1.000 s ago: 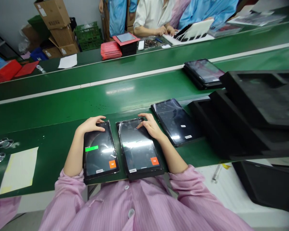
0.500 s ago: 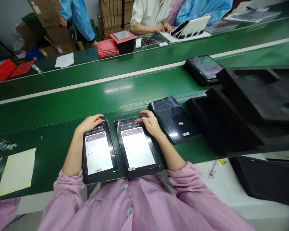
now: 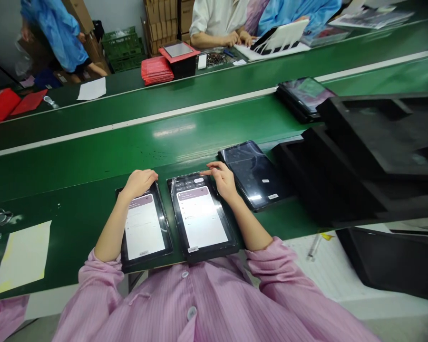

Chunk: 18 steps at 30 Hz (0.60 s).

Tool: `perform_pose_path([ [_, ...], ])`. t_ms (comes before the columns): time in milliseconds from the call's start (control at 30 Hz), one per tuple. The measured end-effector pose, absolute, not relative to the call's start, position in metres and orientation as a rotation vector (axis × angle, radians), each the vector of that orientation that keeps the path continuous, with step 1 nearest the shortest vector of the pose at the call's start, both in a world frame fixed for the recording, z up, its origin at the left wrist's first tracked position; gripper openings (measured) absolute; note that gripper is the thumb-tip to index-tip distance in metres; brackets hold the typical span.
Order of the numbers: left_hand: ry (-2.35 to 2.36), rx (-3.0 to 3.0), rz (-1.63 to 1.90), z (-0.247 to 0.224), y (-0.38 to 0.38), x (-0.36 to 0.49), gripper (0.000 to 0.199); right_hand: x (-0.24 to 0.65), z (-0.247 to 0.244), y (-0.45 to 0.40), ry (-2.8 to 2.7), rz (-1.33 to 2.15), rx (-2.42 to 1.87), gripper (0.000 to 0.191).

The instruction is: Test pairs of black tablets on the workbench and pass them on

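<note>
Two tablets with lit screens lie side by side on the bench in front of me. My left hand [image 3: 140, 183] rests over the top of the left tablet [image 3: 146, 228], its fingers together and bent over the upper right edge; the thumb is hidden. On the right tablet [image 3: 204, 218], which shows a white panel under dark tiles, my right hand [image 3: 221, 180] touches the top edge with fingers apart. One of that screen's tiles is lit white. A dark tablet [image 3: 251, 173] with small white labels lies just right of my right hand.
Black foam trays [image 3: 385, 142] are piled on the right. Stacked tablets [image 3: 306, 97] lie farther back on the green belt. A yellow-edged paper sheet [image 3: 23, 256] lies at the left. Across the line, people work near red pouches [image 3: 157, 71].
My left hand's fingers have drawn together over the left tablet's top right edge. A tile on the right tablet has turned white. A person in blue at the back has moved left.
</note>
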<state>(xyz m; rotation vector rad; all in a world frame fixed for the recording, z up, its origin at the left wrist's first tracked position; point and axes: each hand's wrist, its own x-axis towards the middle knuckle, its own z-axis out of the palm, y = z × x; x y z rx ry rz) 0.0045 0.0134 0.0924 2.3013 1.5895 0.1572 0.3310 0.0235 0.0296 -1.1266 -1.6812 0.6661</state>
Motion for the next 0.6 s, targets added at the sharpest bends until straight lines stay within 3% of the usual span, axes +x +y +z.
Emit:
perform_pose_path([
  [200,1.533,2.188,0.277,0.104,0.009,-0.001,0.060,0.332,0.029,0.025,-1.658,0.721,-1.173,0.059],
  [433,1.487,2.178,0.018,0.096,0.010,-0.002,0.054,0.330,0.011,0.030,-1.625,0.820,-1.417,0.046],
  [600,1.424,2.197,-0.020,0.103,0.001,0.006,0.050,0.333,0.006,0.034,-1.584,0.891,-1.497,0.047],
])
